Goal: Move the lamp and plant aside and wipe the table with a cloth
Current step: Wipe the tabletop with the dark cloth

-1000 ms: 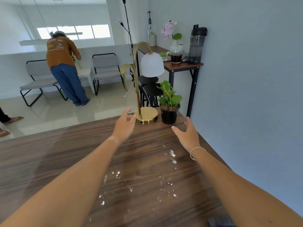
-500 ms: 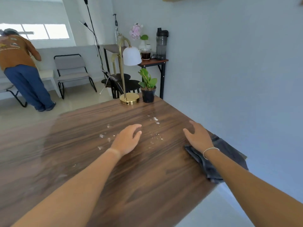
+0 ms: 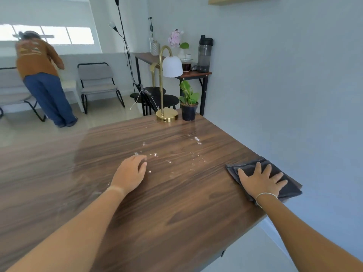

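Observation:
A gold lamp [image 3: 167, 116] with a white shade stands at the far edge of the dark wooden table [image 3: 176, 213]. Right beside it sits a small green plant [image 3: 189, 107] in a black pot. White crumbs and smears [image 3: 176, 154] lie scattered across the middle of the table. A folded dark grey cloth [image 3: 288, 185] lies at the table's right corner. My right hand [image 3: 260, 180] rests flat on the cloth with its fingers spread. My left hand [image 3: 130, 173] lies palm down on the bare wood near the crumbs, fingers loosely curled, holding nothing.
A pale blue wall runs close along the table's right edge. Behind the lamp stand black stools [image 3: 157, 99] and a narrow side table [image 3: 192, 74] with a bottle, cup and flower. A person [image 3: 41, 75] bends over near grey chairs [image 3: 98, 83] at the far left.
Both hands pulled back from the lamp and plant toward me. My right hand moved right and settled flat onto the grey cloth; my left hand came to rest on the wood.

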Tool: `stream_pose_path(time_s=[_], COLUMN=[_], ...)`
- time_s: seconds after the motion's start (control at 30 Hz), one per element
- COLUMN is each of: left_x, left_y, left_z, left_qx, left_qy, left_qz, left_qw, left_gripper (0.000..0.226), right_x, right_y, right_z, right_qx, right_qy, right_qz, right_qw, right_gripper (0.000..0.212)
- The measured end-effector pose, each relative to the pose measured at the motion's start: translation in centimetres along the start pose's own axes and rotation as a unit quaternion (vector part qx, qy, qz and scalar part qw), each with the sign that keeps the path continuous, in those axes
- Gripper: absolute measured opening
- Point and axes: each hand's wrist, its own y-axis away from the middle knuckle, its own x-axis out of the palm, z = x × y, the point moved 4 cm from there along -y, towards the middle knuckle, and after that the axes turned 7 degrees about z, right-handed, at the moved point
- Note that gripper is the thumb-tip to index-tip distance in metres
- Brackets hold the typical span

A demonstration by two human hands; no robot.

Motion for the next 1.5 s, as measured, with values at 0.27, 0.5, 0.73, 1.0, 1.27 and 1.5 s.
stream_pose_path(time_s=[0.27,0.5,0.73,1.0,1.27,1.5], left_x=[-3.4,-5.1,-4.2,-3.8,-3.9,-3.9], left_y=[-1.7,-5.0,-7.8,-7.8,-7.8,-7.8], left_z=[7.2,11.0,13.5,14.2,14.2,14.3], left_qx=[-0.101,-0.163,-0.204,-0.210,-0.215,-0.220], left_qy=[-0.046,-0.095,-0.158,-0.164,-0.143,-0.136], left_qz=[-0.035,-0.024,0.010,0.018,0.016,0.019], left_qw=[0.993,0.982,0.966,0.964,0.966,0.966], left_gripper=[0.038,0.044,0.053,0.055,0.055,0.054], right_x=[1.3,4.5,1.0,6.1,4.6,7.5], right_y=[-2.1,3.4,-11.4,1.4,-8.1,-3.4], right_z=[13.8,19.3,18.9,31.0,33.2,42.2], right_qx=[-0.194,-0.499,-0.290,-0.592,-0.477,-0.620], right_qy=[0.038,0.058,0.075,0.080,0.086,0.079], right_qz=[0.052,0.073,0.054,0.098,0.085,0.108], right_qw=[0.979,0.862,0.953,0.796,0.871,0.773], right_gripper=[0.091,0.080,0.067,0.072,0.056,0.053])
